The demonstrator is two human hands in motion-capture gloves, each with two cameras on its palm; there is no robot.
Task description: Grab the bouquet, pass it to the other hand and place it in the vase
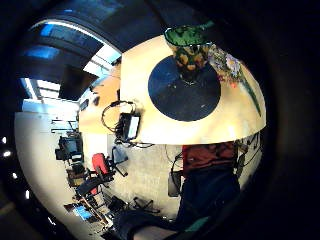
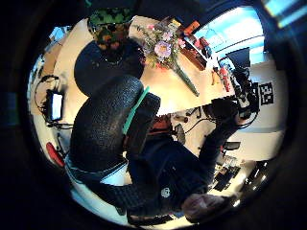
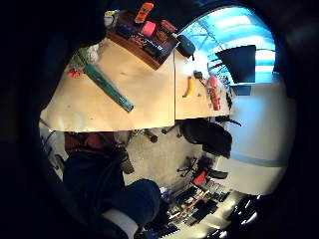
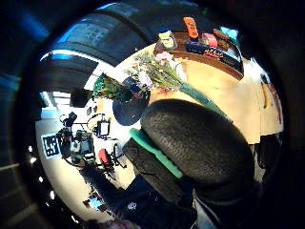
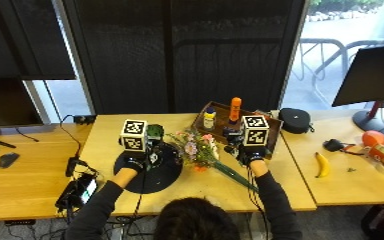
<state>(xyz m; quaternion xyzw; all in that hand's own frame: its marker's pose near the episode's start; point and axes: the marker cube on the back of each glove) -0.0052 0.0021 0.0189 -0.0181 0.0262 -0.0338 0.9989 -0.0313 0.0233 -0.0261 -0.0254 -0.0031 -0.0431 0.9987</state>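
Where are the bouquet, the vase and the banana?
bouquet (image 5: 193, 149), outside view, on the blossoms.
vase (image 1: 188, 47), left little finger side palm view, on its patterned wall.
banana (image 5: 322, 165), outside view, on its middle.

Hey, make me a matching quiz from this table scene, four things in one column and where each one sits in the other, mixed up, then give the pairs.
Things:
1. vase
2. bouquet
3. banana
4. orange bottle

Places:
A. standing in the wooden tray at the back of the table
B. lying on the table between the two hands
C. standing on the dark round mat
D. lying on the right-hand table, near a black cable

Pairs: 1-C, 2-B, 3-D, 4-A
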